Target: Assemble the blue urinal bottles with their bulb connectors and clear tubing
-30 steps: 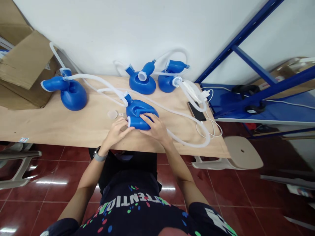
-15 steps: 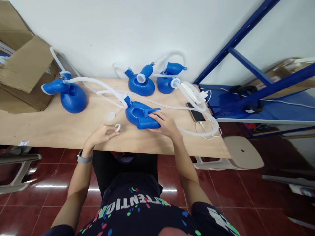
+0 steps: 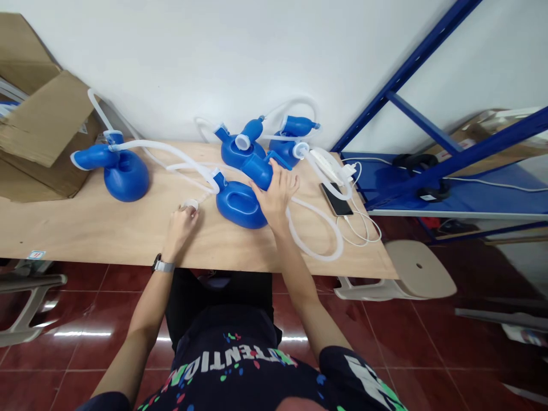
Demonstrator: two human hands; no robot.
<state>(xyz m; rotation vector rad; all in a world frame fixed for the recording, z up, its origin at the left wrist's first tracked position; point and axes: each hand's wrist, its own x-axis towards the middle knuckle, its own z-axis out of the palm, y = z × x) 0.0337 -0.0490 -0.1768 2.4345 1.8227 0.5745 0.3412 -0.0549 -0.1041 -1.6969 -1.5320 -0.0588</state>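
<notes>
My left hand is closed at the white round cap on the tabletop, its fingertips gripping the near edge. A clear strap runs from this cap toward the neck of a blue urinal bottle, which lies in front of me with a recess in its top. My right hand holds a blue tube-shaped mouthpiece with a flat bar on its side, raised above the bottle's far right. Part of the mouthpiece is hidden by my fingers. The white ring seen earlier cannot be made out.
More blue urinal bottles with mouthpieces and white hoses stand at the left and back. A white hose loops at the right beside a phone and cables. A cardboard box is at the left, a blue shelf at the right.
My right hand has lifted the mouthpiece off the bottle, away from me. My left hand has moved forward from the table's near side to the white cap. The right hose loop has shifted.
</notes>
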